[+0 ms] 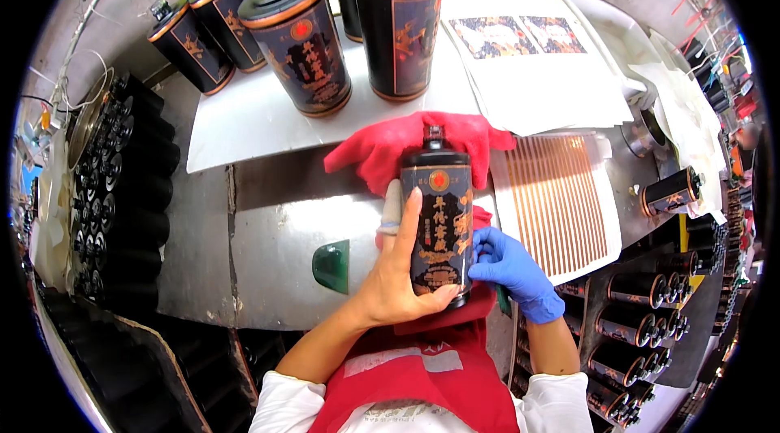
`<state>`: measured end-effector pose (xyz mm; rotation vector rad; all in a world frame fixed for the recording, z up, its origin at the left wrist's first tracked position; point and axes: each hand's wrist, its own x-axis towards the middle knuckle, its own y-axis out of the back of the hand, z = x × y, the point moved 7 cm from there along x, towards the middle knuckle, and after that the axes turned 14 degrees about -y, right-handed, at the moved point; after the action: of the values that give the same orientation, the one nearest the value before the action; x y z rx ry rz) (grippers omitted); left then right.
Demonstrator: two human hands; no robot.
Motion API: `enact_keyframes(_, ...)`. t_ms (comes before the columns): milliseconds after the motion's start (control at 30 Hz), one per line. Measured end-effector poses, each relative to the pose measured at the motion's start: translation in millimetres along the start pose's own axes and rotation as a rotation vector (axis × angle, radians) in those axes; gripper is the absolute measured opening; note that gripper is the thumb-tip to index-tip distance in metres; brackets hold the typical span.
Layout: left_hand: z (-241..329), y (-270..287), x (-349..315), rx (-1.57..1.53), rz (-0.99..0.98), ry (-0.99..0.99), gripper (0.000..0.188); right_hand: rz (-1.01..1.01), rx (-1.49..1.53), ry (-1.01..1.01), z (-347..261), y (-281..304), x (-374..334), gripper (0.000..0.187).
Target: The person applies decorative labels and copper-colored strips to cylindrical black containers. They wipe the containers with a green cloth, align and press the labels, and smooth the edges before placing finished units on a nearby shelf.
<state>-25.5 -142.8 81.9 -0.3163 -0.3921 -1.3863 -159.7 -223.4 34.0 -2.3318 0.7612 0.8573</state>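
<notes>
A black cylindrical bottle (439, 218) with gold and red decoration lies on a red cloth (382, 153), neck pointing away from me. My left hand (398, 270), bare with a cot on one finger, grips its left side and base. My right hand (510, 269), in a blue glove, presses against the bottle's lower right side. A dark green tool handle (503, 300) shows just under that hand; I cannot tell if it is held.
Several matching black bottles (301, 43) stand upright on a white sheet (244, 120) at the back. A sheet of gold strips (561, 197) lies to the right, printed label sheets (520, 39) behind it. Racks of bottles (642, 335) fill the right side and black caps (106, 173) the left. A green object (331, 265) sits on the metal table.
</notes>
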Motion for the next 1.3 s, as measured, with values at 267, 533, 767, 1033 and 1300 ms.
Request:
enact_keyframes(267,5,3,3,0.108,-0.08,-0.04,0.11,0.092,-0.205,0.008,-6,0,-3,0.053)
enact_keyframes(533,-9,17,4,0.099,-0.042,0.0,0.109,0.077,-0.193,-0.044,-25,18,3,0.043)
enact_keyframes(767,-13,15,11,0.155,0.023,0.05,0.096,0.019,-0.197,-0.141,-34,0,21,0.057)
enact_keyframes(1033,-78,34,13,-0.265,0.308,0.396,0.048,0.142,-0.254,0.074,-68,0,42,0.036)
enact_keyframes(1300,-55,49,-2,-0.263,0.425,0.546,0.052,-0.182,0.517,-0.095,-23,54,48,0.058)
